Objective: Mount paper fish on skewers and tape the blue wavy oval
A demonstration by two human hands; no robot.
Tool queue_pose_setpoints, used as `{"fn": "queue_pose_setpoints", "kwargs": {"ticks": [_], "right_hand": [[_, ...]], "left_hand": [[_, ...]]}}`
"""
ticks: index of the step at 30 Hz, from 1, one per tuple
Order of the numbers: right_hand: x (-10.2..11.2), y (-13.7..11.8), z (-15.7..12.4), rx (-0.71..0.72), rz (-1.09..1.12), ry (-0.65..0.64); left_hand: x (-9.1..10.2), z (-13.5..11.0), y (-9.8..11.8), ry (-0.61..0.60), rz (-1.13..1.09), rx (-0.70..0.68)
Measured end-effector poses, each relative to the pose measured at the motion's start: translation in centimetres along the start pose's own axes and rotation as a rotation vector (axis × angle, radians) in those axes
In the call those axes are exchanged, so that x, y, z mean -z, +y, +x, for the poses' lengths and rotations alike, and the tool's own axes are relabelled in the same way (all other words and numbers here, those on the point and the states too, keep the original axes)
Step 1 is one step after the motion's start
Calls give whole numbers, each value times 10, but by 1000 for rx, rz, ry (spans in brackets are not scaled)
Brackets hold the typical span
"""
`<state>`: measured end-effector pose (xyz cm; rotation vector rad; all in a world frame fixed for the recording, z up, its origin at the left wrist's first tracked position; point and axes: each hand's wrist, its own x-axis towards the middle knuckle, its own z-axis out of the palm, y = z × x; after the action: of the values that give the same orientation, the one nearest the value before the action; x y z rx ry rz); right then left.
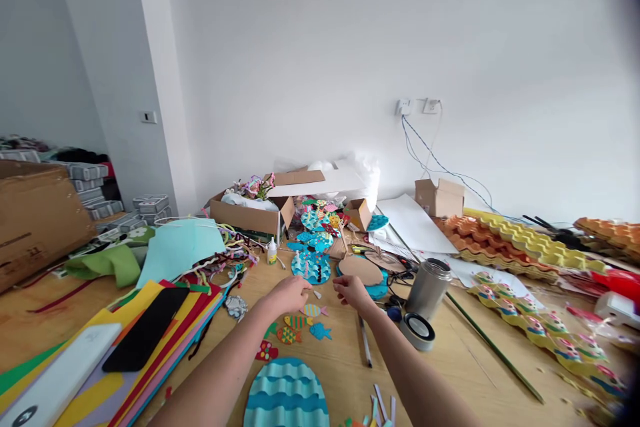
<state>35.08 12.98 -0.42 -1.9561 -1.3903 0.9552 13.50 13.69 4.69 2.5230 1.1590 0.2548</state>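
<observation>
My left hand and my right hand reach out over a wooden table, both with fingers curled in a pinch. A small white bit lies between them; I cannot tell whether either hand holds anything. Just under the hands lie several small coloured paper fish. Beyond them stands a row of blue round paper pieces with little pegs and a brown cardboard oval. A blue wavy paper oval lies near the front edge.
A stack of coloured foam sheets covers the left. A steel flask and its lid stand right of my hands, with a pen and a green stick. Cardboard boxes and egg trays sit behind.
</observation>
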Motion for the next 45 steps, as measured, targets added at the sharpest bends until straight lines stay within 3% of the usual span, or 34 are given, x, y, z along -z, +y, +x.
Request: {"fn": "queue_pose_setpoints", "kwargs": {"ticks": [5, 11, 15, 19, 25, 31, 37, 41, 45], "right_hand": [[1, -8, -10, 33, -192, 14], [0, -13, -26, 96, -519, 63], [-2, -10, -35, 92, -700, 62], [0, -4, -36, 72, -793, 40], [1, 1, -36, 62, -835, 20], [-4, 1, -37, 75, -873, 24], [-8, -2, -36, 91, -920, 8], [-6, -8, -38, 97, -939, -3], [-4, -22, -48, 117, -967, 46]], "left_hand": [[21, -45, 19, 0, -42, -35], [33, -127, 43, 18, -38, -108], [21, -182, 48, 99, -7, -101], [2, -226, 39, 211, 30, -83], [-16, -268, 9, 534, 140, -62], [-16, -277, -2, 738, 101, 35], [-5, -246, -1, 861, -71, 71], [9, -223, 1, 983, -178, -38], [7, -216, -9, 1107, -222, -4]]}}
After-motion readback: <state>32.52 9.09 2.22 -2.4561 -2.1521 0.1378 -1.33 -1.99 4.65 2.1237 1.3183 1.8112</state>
